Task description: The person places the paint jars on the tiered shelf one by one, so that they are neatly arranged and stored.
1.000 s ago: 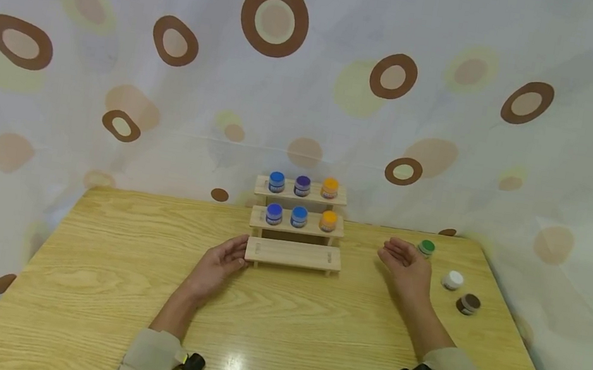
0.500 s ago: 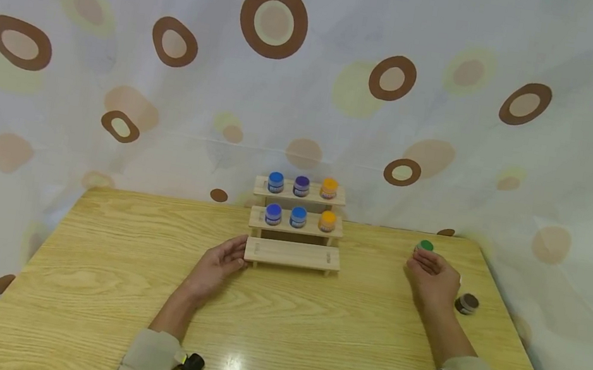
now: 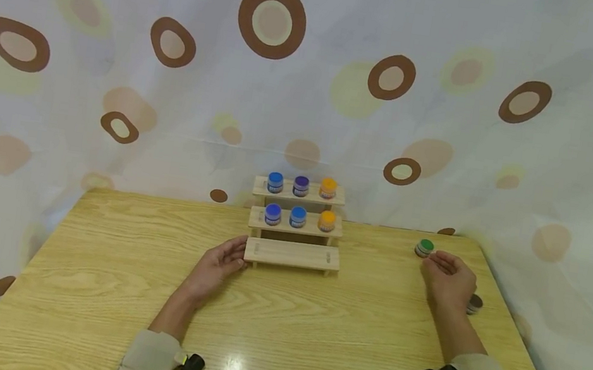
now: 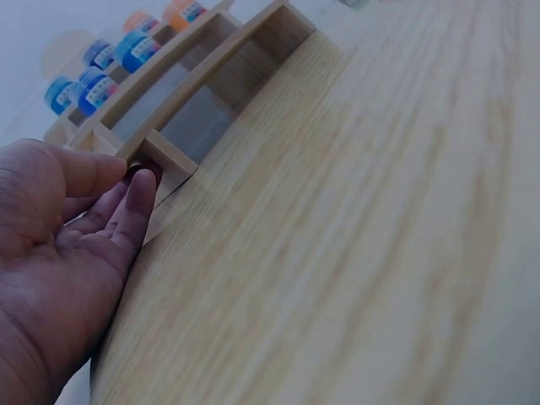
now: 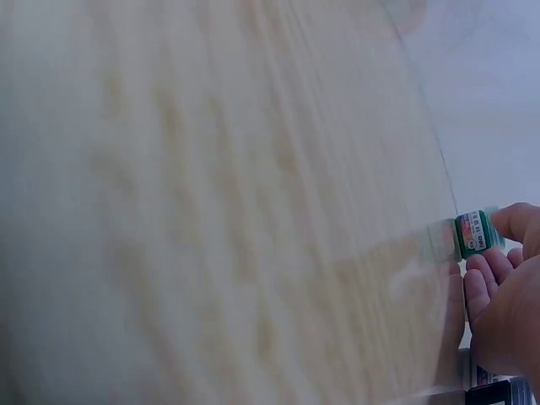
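My left hand (image 3: 218, 264) grips the left end of a three-step wooden stand (image 3: 292, 255) at its lowest step. Thumb and fingertips meet around the stand's corner in the left wrist view. My right hand (image 3: 449, 285) reaches over the right side of the table, fingers loosely bent and nothing seen between them. Just past its fingertips stands a green-lidded paint jar (image 3: 424, 248), also in the right wrist view. A brown-lidded paint jar (image 3: 475, 304) shows partly behind the hand's right side. The white-lidded jar is hidden by the hand in the head view.
The upper step carries a blue paint jar (image 3: 275, 182), a purple one (image 3: 301, 186) and an orange one (image 3: 328, 188). On the middle step stand a violet-blue jar (image 3: 273, 213), a blue jar (image 3: 298, 216) and an orange jar (image 3: 327, 221). A patterned curtain (image 3: 311, 85) hangs behind the table.
My right hand has moved right across the table, past the front of the green jar, and now covers the white jar. My left hand stays on the stand.
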A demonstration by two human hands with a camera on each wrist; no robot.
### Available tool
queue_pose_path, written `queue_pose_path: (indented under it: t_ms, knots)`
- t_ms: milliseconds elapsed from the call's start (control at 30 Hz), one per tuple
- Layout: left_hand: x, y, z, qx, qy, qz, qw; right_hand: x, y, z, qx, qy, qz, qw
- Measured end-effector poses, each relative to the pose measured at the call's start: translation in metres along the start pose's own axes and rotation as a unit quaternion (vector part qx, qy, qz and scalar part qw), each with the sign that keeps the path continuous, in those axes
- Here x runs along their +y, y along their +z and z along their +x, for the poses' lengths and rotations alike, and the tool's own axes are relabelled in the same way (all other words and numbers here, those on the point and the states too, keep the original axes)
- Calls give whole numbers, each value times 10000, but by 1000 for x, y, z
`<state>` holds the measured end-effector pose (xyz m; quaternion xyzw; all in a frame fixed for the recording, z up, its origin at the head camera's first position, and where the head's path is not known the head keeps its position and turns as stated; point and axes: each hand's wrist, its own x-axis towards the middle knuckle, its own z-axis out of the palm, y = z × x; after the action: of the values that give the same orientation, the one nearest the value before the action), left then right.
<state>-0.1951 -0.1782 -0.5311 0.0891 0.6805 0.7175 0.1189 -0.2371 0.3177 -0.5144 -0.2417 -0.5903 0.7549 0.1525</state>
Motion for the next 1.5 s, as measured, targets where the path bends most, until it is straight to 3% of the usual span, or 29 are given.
queue_pose_path:
  t_ms: [100, 167, 267, 433, 633, 800, 1067, 1500]
  knots:
    - [1, 0, 0, -12, 24, 21, 10000, 3, -1, 5, -75, -413, -1069, 9934]
    - [1, 0, 0, -10, 23, -3, 10000, 5, -1, 8, -62, -761, -2032, 9762]
    - [1, -1, 0, -11, -5, 13, 10000, 7, 1, 10, -93, -806, -2524, 9642]
    - [-1, -2, 0, -35, -49, 19, 10000, 5, 5, 14, -171, -617, -2625, 9628]
    - [0, 0, 0, -28, -32, -8, 10000, 4, 9, 15, -244, -1049, -3024, 9471]
    - [1, 0, -1, -14, -37, -26, 10000, 4, 9, 16, -204, -1032, -3008, 9479]
    - [2, 1, -2, 54, -60, -58, 10000, 6, 9, 16, -278, -975, -3224, 9412]
    - [3, 1, -2, 95, -22, -87, 9999, 3, 12, 5, -1219, -1376, -3463, 9199]
